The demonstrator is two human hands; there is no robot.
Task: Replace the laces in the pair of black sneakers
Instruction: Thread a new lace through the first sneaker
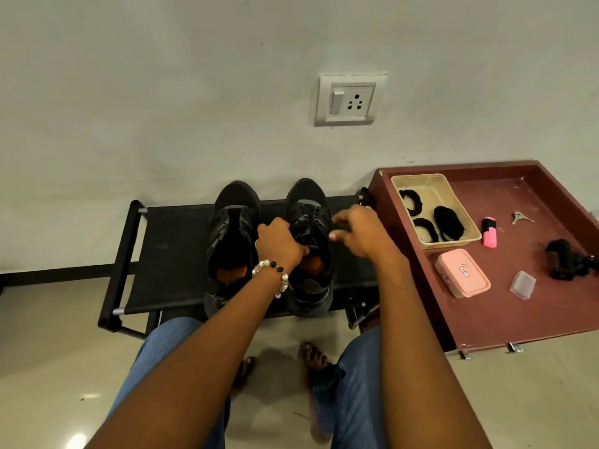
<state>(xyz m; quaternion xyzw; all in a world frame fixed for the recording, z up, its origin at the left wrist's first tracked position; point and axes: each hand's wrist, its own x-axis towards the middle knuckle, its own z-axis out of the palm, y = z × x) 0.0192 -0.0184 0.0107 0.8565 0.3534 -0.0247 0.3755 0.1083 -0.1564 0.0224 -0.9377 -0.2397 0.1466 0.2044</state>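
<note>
Both hands at the laced sneaker, its pair unlaced beside it

Nearest, my left hand (pixel 279 244) clenched the tongue of the right sneaker (pixel 309 247) on the black rack (pixel 168 254); my right hand (pixel 356 233) pinched what looked like its lace, hard to make out. The left sneaker (pixel 231 244) touched it, so a hard tug could tip both. Farther right, coiled black laces (pixel 449 223) lay in the beige tray (pixel 418 179); a snagged eyelet might fray one.
</note>
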